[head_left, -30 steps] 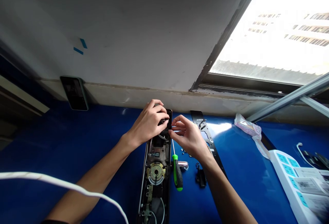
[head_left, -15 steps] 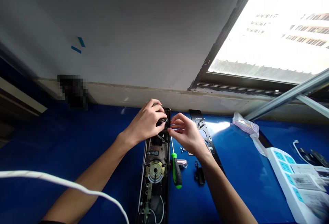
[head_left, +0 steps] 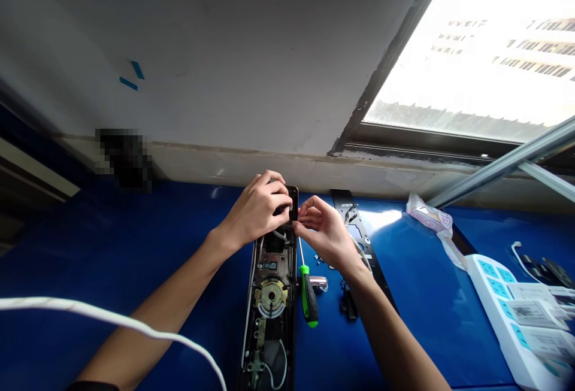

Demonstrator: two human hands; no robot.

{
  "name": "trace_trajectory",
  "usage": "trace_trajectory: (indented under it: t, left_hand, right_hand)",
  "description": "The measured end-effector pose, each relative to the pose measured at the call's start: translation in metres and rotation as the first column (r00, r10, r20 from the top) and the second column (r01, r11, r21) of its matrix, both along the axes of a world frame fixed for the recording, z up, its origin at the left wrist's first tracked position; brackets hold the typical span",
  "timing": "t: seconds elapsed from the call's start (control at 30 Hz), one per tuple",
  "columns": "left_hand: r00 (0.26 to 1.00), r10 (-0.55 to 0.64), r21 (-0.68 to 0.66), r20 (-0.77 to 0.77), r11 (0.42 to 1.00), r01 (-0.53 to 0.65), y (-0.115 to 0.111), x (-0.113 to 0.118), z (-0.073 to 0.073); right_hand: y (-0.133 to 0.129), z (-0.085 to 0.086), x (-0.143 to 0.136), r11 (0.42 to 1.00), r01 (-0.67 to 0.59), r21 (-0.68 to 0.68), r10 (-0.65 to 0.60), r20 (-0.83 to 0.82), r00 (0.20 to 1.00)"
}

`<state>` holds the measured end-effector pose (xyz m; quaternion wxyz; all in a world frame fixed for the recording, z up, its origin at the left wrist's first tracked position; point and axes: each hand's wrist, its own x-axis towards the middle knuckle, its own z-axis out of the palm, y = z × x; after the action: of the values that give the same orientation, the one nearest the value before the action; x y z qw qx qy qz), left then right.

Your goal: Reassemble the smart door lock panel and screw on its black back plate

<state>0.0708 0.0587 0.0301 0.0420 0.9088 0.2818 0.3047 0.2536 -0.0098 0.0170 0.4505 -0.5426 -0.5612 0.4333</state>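
Note:
A long, narrow black door lock housing (head_left: 274,280) lies open on the blue table, its inside facing up. Fitted in it are a round brass-coloured disc, metal plates and thin white wires. My left hand (head_left: 263,205) arches over the housing's far end with fingers curled down into it; whatever they grip is hidden. At the far right edge of the housing, my right hand (head_left: 321,224) has thumb and fingers drawn together; anything pinched there is too small to make out. A green and black screwdriver (head_left: 308,298) lies between the housing and my right forearm.
Right of my right hand lies a black perforated plate (head_left: 375,265) with cables. Small screws, a black part (head_left: 349,306) and a shiny cylinder (head_left: 319,284) lie nearby. A white power strip (head_left: 489,313) stands at right. One white cable (head_left: 112,317) crosses the lower left.
My left fingers have shifted slightly at the housing's far end. The right hand stays at the edge, nearly unmoved. The housing and screwdriver lie as before.

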Motion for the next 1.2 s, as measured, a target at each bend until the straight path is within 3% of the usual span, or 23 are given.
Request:
trace_trajectory:
  t: [0.33, 0.93, 1.2]
  left_hand:
    - [0.999, -0.042, -0.062, -0.034, 0.997, 0.040, -0.0012, -0.0047, 0.0045]
    - [0.997, -0.027, 0.025, -0.066, 0.999, 0.029, 0.0041, 0.0000, -0.0008]
    - [0.999, -0.025, -0.017, -0.039, 1.000, 0.025, 0.0002, -0.0040, 0.0009]
  right_hand:
    - [-0.0012, -0.0005, 0.0025, 0.999, -0.004, -0.032, 0.002, -0.058, 0.998]
    - [-0.0020, -0.0057, 0.0003, 1.000, 0.015, 0.023, -0.014, -0.080, 0.997]
    - [-0.0058, 0.0002, 0.0064, 0.999, 0.002, -0.041, -0.004, -0.040, 0.999]
